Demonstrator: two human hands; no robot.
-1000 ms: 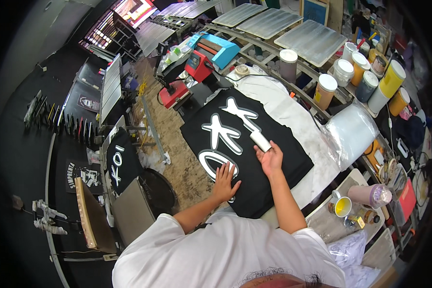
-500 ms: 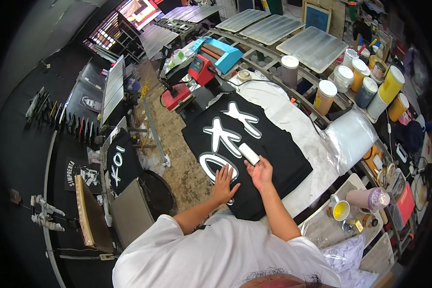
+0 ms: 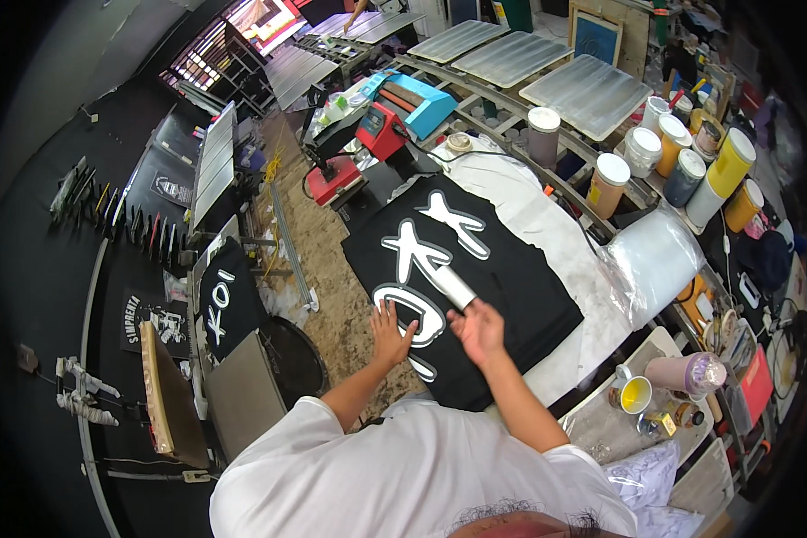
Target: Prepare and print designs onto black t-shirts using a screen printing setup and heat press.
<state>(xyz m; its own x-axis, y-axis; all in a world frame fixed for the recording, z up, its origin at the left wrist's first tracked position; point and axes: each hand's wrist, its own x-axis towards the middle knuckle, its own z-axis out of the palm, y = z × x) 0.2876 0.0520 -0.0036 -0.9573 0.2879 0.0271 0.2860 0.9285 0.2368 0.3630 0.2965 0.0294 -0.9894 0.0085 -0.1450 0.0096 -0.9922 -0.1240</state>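
A black cloth garment (image 3: 520,309) with large white, grey-edged lettering lies spread in front of me. My left hand (image 3: 388,336) rests on its left edge, fingers spread flat over the lowest big letter. In my right hand (image 3: 478,330), palm partly turned up, is the near end of a white roller (image 3: 454,287). This white cylinder is slightly blurred and lies against the garment, by the middle letter. My fingers hide its near end, so I cannot tell whether it has a handle.
A red and blue heat press (image 3: 381,130) stands beyond the garment. Paint tubs (image 3: 608,179) line the right side, near a clear plastic sheet (image 3: 655,260). A yellow-filled mug (image 3: 635,393) stands nearer right. Another person's arm (image 3: 357,13) shows far back.
My left hand has slid left, uncovering more of the lowest letter. The roller and my right hand have shifted slightly left. Another person's arm has come into view at the back.
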